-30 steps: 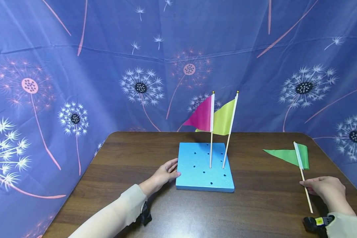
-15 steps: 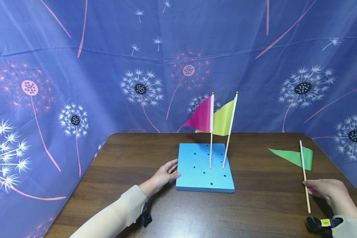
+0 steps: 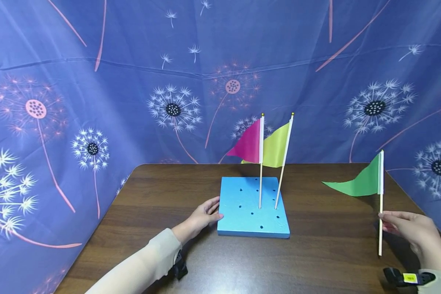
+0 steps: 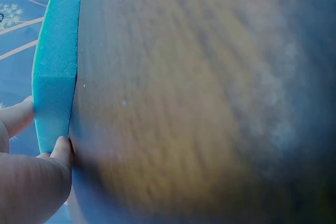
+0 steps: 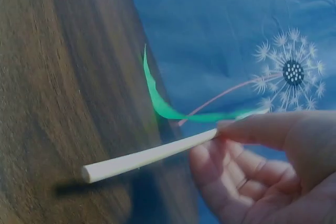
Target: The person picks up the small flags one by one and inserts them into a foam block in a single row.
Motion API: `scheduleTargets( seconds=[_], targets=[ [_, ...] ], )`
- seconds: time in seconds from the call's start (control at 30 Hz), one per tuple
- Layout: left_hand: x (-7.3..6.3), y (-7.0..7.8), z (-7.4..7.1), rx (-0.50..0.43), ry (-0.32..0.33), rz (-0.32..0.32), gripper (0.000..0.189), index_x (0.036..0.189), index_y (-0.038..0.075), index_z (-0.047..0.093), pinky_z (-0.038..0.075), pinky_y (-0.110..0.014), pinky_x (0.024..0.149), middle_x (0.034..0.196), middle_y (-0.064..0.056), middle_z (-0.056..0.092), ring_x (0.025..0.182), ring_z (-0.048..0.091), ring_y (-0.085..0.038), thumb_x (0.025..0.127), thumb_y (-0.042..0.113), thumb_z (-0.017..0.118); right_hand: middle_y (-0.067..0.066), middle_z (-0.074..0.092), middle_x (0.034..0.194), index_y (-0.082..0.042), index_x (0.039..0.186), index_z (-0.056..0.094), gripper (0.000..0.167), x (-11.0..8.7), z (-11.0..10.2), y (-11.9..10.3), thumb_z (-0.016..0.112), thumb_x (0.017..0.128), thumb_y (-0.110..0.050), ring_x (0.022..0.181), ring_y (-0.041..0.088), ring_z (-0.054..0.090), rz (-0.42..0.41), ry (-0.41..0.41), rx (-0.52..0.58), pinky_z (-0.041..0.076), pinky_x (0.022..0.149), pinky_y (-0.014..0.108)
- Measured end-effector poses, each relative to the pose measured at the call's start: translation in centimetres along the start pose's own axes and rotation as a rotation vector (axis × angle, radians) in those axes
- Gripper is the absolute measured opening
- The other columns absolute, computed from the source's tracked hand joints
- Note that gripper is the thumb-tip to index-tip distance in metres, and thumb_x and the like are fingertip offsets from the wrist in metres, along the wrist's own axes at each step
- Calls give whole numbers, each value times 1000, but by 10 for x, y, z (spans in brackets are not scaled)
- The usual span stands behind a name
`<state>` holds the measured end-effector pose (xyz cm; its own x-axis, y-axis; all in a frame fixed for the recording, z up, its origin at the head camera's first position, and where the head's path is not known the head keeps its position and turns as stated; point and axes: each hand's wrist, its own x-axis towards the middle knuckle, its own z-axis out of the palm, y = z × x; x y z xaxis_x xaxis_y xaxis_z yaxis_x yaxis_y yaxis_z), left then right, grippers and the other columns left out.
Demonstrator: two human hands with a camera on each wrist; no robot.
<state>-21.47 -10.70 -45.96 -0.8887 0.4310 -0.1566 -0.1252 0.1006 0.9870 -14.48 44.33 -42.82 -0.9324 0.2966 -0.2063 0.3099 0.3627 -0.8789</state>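
Observation:
My left hand (image 3: pixel 202 215) grips the left edge of a blue board (image 3: pixel 239 220) dotted with small holes. In the left wrist view, finger and thumb close on the near corner of that blue board (image 4: pixel 58 51). Two flags stand in the board: a magenta flag (image 3: pixel 250 143), upright, and a yellow flag (image 3: pixel 277 147), leaning right. Over at the right, my right hand (image 3: pixel 409 230) pinches the wooden stick of a green flag (image 3: pixel 365 179) between thumb and fingers. Its stick is nearly upright, with the cloth spread left. The right wrist view shows the stick (image 5: pixel 147 156) with its lower end free.
The brown wooden table (image 3: pixel 161 196) carries the board near its middle. Behind it hangs a blue curtain (image 3: pixel 132 81) with a dandelion print. Bare tabletop lies between the board and the green flag.
The green flag has been turned and raised; its stick stands more upright, and its cloth, folded across the stick before, now spreads left. My right hand shifted slightly right; the left stays put.

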Motion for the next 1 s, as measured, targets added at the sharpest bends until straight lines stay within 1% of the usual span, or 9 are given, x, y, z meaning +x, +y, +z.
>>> scheduleTargets(
  seconds=[0.17,0.23,0.27,0.3,0.47,0.5,0.63,0.77,1.0],
  targets=[
    [-1,1,1,4,0,-2,67,150,-3,24,34,-38,114,157,-23,26,145,27,-34,94,1,60,-23,64,66,-17,78,67,22,-3,9,-8,57,97,-17,61,-1,65,-101,50,26,58,58,24],
    [-1,1,1,3,4,-10,67,150,-3,25,33,-39,115,157,-22,26,145,27,-33,94,2,60,-24,63,66,-9,83,68,20,-5,12,-12,57,97,-18,60,-1,65,-110,66,18,58,58,23],
    [-1,1,1,3,5,-13,67,150,-2,25,33,-40,115,157,-22,26,145,27,-33,94,2,60,-24,63,66,-11,82,67,19,-5,14,-13,57,97,-17,60,0,65,-117,70,20,58,57,23],
    [-1,2,1,4,7,-15,67,150,-2,26,33,-40,115,157,-22,26,145,27,-33,94,2,60,-25,62,67,-8,85,67,19,-6,15,-15,56,97,-17,60,-1,64,-135,73,-4,58,58,23],
    [-1,2,1,12,14,-25,67,151,0,27,32,-42,116,157,-20,27,144,29,-33,94,4,61,-25,61,68,-12,84,66,16,-8,21,-24,57,96,-14,60,0,65,-160,87,-1,59,58,25],
    [-2,2,1,15,16,-28,67,151,0,27,32,-42,116,157,-20,28,144,30,-32,94,5,62,-25,61,68,-8,86,66,15,-9,22,-26,57,96,-14,60,0,65,-164,90,-8,59,58,25],
    [-2,3,1,26,22,-36,67,151,1,28,31,-42,116,157,-19,29,144,29,-31,93,6,62,-25,62,69,-19,83,67,16,-11,24,-32,59,96,-15,60,0,66,-173,78,19,58,57,22],
    [-3,3,2,24,28,-42,67,151,1,28,30,-44,116,157,-18,29,145,29,-31,93,5,63,-25,63,70,-35,75,62,30,-15,27,-35,60,96,-13,60,0,66,-185,56,72,57,56,20],
    [-2,3,3,15,24,-24,67,150,-1,26,31,-43,116,157,-21,27,144,28,-34,93,4,62,-23,66,69,-39,73,65,34,-19,34,-41,61,95,-13,60,-1,66,-207,31,135,56,56,17]
  ],
)
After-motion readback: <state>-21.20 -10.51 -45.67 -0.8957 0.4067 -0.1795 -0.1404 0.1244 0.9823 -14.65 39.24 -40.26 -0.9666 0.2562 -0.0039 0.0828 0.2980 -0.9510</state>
